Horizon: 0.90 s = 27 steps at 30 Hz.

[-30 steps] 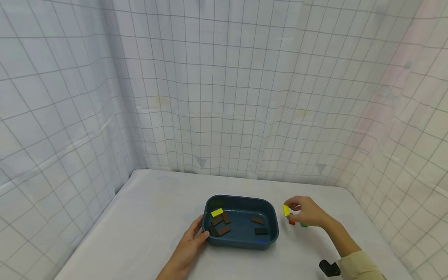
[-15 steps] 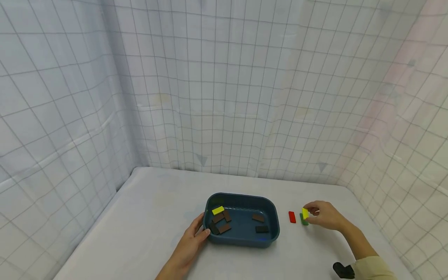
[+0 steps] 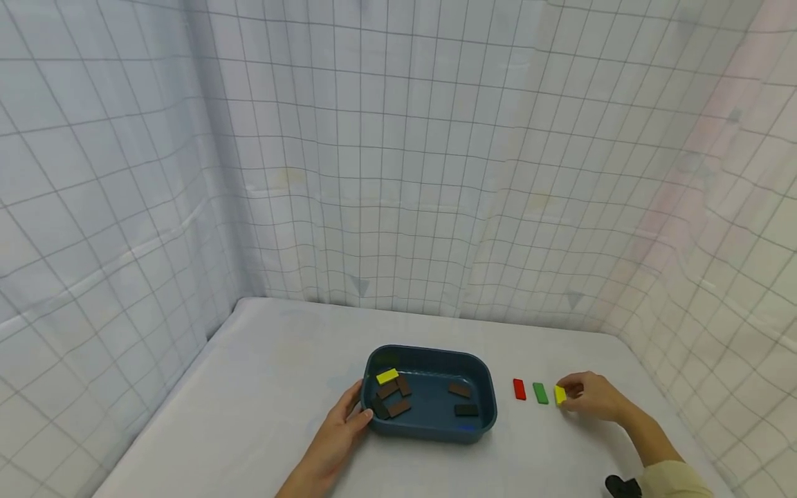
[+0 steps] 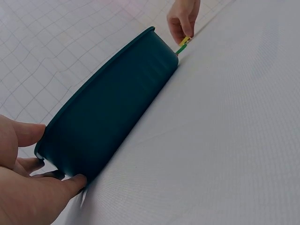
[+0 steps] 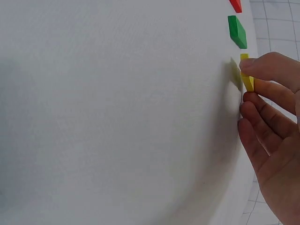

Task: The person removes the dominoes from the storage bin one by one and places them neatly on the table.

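Observation:
In the head view, my right hand [image 3: 594, 396] pinches a small flat yellow block [image 3: 561, 395] between thumb and fingertips. The right wrist view has that yellow block [image 5: 247, 75] at the table surface, its shadow beside it. Left of it lie a green block [image 3: 540, 393] and a red block [image 3: 519, 389], apart from each other in a row. My left hand [image 3: 336, 434] grips the left end of a dark blue plastic tub [image 3: 429, 434], the thumb at its near corner. Inside the tub are another yellow block [image 3: 387, 376], several brown blocks [image 3: 399, 408] and black blocks [image 3: 465, 410].
A white cloth covers the table [image 3: 280, 360]. White grid-patterned curtains [image 3: 398, 173] stand around its back and sides. A black device [image 3: 623, 486] sits at my right wrist, next to a pale sleeve [image 3: 672, 480].
My right hand has carried the yellow block rightward from beside the tub, past the red and green blocks, and lowered it to the table. The left hand stays on the tub.

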Motion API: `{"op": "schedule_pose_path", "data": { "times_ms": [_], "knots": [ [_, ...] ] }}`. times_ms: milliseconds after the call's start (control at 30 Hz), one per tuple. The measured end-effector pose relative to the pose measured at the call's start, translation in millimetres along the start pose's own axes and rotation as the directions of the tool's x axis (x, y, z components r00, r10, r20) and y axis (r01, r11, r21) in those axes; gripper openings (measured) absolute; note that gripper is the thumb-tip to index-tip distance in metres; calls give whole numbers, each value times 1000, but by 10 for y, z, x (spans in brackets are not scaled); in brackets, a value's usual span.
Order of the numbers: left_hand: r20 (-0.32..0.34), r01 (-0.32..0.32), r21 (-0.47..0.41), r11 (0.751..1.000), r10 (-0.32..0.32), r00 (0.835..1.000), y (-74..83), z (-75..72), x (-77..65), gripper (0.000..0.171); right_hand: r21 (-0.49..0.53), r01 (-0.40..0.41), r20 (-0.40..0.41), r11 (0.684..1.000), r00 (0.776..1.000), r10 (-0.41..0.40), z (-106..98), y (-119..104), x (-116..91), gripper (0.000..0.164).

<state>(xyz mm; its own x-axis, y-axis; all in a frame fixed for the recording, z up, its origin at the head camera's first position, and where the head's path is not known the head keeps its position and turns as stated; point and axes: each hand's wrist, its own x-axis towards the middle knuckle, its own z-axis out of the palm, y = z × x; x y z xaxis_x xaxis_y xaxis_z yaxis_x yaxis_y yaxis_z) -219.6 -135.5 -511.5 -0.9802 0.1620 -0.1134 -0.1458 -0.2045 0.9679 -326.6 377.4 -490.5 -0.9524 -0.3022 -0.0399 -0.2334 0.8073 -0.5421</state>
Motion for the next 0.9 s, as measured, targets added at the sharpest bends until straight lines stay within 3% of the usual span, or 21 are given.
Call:
{"op": "schedule_pose_path", "data": {
  "times_ms": [433,900],
  "knots": [
    [-3,10,2,1000,-10,1000,-2,3,9,67,-38,31,-14,999,999,-32,33,117,-6,47],
    [-8,-4,14,1000,4,1000,-2,1,-5,67,-32,64,-27,997,998,-65,-24,11,17,45]
  ]
}}
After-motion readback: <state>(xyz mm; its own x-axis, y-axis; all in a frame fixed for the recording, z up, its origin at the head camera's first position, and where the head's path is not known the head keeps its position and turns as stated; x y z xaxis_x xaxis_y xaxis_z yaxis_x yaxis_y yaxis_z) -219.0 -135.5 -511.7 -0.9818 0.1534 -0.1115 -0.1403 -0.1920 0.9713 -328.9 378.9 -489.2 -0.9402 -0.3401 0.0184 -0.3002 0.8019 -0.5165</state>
